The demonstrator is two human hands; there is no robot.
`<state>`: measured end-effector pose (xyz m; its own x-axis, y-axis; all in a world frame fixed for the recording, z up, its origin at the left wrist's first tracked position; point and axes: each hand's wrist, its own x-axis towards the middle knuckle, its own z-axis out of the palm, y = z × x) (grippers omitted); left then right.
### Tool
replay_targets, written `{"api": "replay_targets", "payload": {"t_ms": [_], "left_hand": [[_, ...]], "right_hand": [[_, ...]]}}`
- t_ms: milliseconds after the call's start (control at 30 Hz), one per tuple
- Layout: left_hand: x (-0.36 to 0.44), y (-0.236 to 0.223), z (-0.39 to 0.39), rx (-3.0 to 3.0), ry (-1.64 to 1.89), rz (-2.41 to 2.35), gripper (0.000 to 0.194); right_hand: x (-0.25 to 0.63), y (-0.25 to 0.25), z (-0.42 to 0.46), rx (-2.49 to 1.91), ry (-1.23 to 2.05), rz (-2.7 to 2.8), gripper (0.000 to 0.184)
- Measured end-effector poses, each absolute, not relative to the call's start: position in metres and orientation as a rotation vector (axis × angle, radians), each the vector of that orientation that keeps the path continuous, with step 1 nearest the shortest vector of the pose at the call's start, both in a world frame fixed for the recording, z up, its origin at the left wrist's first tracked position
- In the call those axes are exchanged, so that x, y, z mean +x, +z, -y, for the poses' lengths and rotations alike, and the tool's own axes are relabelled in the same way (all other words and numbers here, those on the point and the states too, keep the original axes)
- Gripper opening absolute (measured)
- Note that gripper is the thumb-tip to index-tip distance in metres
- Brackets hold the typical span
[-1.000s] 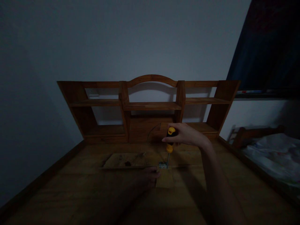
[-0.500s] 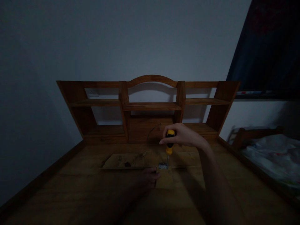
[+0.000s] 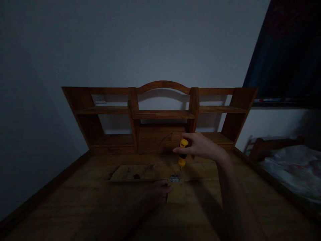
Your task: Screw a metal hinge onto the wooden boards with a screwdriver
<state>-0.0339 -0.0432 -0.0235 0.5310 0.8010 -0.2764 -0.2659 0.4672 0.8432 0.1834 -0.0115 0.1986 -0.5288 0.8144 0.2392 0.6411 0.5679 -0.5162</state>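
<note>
In dim light my right hand [image 3: 200, 146] is closed round the black and yellow handle of a screwdriver [image 3: 182, 154], held upright. Its tip stands on a small metal fitting [image 3: 174, 178] at the back edge of a small wooden block [image 3: 177, 192]. My left hand [image 3: 157, 190] lies in shadow on the desk, fingers pressed against the block's left side beside the fitting. A flat wooden board [image 3: 135, 172] lies just behind my left hand.
The wooden desk [image 3: 82, 201] has raised side rails and a shelved hutch [image 3: 163, 115] with an arched top along the back wall. A thin wire [image 3: 164, 138] curves in front of the hutch's middle. A bed with pale bedding [image 3: 293, 170] stands to the right.
My right hand has turned slightly on the screwdriver handle, wrist rotating back and forth. The left hand and the block stay put.
</note>
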Motion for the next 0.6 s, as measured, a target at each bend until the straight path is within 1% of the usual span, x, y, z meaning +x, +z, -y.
{"api": "replay_targets", "payload": {"t_ms": [67, 133, 200, 267, 467, 533, 600], "left_hand": [[-0.034, -0.024, 0.043, 0.847, 0.724, -0.711, 0.028], [-0.034, -0.025, 0.043, 0.852, 0.727, -0.698, 0.028], [-0.034, -0.027, 0.043, 0.854, 0.733, -0.710, 0.029], [-0.034, -0.027, 0.043, 0.843, 0.740, -0.731, 0.031], [-0.032, -0.026, 0.043, 0.818, 0.759, -0.706, 0.029], [-0.033, -0.028, 0.042, 0.801, 0.762, -0.729, 0.030], [-0.034, -0.033, 0.040, 0.778, 0.752, -0.733, 0.031]], "right_hand": [[0.178, 0.197, 0.009, -1.209, 0.208, 2.306, 0.037], [0.176, 0.196, 0.007, -1.143, 0.165, 2.309, 0.024], [0.177, 0.196, 0.005, -1.020, 0.285, 2.352, 0.015], [0.179, 0.197, 0.006, -0.936, 0.456, 2.387, 0.013], [0.194, 0.203, 0.015, -0.875, 1.035, 2.363, 0.029], [0.198, 0.203, 0.017, -0.877, 1.114, 2.339, 0.032], [0.200, 0.203, 0.016, -0.946, 1.061, 2.322, 0.032]]}}
